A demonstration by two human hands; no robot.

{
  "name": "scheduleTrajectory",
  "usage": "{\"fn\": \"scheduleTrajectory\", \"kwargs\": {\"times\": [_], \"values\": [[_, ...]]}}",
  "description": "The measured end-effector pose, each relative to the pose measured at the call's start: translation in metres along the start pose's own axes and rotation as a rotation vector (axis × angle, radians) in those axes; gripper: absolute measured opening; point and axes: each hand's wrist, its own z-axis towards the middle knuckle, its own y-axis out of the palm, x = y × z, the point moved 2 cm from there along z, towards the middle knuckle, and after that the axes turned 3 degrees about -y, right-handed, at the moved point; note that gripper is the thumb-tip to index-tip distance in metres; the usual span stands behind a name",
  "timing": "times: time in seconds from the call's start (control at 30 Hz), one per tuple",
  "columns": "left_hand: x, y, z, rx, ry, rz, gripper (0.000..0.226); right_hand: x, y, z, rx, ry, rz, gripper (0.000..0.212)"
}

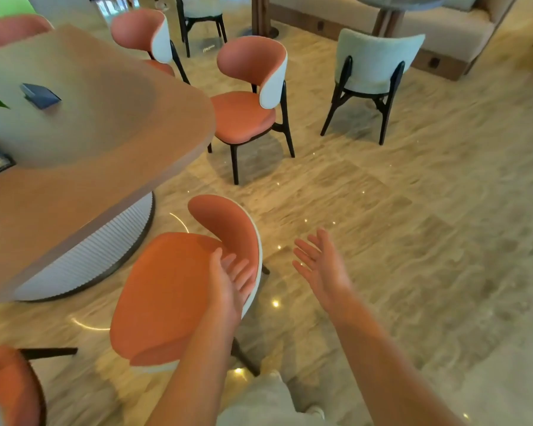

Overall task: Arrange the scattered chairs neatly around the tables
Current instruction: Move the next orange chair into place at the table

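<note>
Orange padded chair [173, 290] looked rigid, moderately heavy; your left grip [231, 281] flat on its curved backrest, right grip [319, 261] splayed, empty.

1. Orange chair [6, 388] at lower left corner: cut by the frame edge; only part of backrest and one dark leg showed.
2. Second orange chair [11, 29] at upper left: mostly hidden behind the table [111, 155]; top edge cropped.
3. Round grey table [397, 1] at top edge: top cut off; only its rim and post were seen.
4. Dark blue object [40, 95] on the table, near its left side: blurred, not identifiable.
5. Nearest chair [166, 296]: legs largely hidden under the seat.
6. Left hand [231, 281]: contact with backrest unclear through blur.
</note>
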Motion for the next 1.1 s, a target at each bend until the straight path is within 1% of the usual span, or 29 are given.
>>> {"fn": "scheduleTrajectory", "kwargs": {"times": [0.1,0.2,0.3,0.43,0.53,0.6,0.67,0.77,0.83,0.93,1.03,1.1], "values": [[-0.003,0.012,0.034,0.069,-0.087,-0.021,0.057,-0.005,0.006,0.034,0.007,0.045,-0.087,0.057],[-0.003,0.019,0.064,0.141,-0.155,-0.116,0.063,-0.012,0.015,0.065,0.023,0.081,-0.118,0.052],[0.005,0.021,0.082,0.184,-0.172,-0.218,0.065,-0.015,0.025,0.093,0.020,0.117,-0.162,0.051],[0.027,0.017,0.097,0.275,-0.133,-0.371,0.064,-0.014,0.047,0.130,-0.037,0.208,-0.266,0.045],[0.039,0.016,0.106,0.339,-0.089,-0.452,0.065,-0.021,0.066,0.156,-0.128,0.258,-0.343,0.050],[0.041,0.016,0.114,0.391,-0.027,-0.521,0.064,-0.025,0.081,0.179,-0.233,0.282,-0.422,0.052],[0.038,0.019,0.118,0.439,0.032,-0.582,0.062,-0.030,0.093,0.196,-0.341,0.296,-0.492,0.045],[0.026,0.027,0.117,0.538,0.118,-0.674,0.058,-0.044,0.110,0.220,-0.496,0.314,-0.624,0.019],[0.015,0.036,0.111,0.596,0.137,-0.719,0.056,-0.054,0.116,0.230,-0.537,0.323,-0.679,0.019],[-0.003,0.047,0.102,0.689,0.177,-0.807,0.059,-0.066,0.130,0.238,-0.646,0.326,-0.776,0.018],[-0.018,0.049,0.094,0.760,0.232,-0.881,0.064,-0.062,0.133,0.251,-0.707,0.325,-0.845,0.017],[-0.027,0.049,0.085,0.838,0.257,-0.894,0.062,-0.056,0.133,0.260,-0.719,0.323,-0.876,0.012]]}}
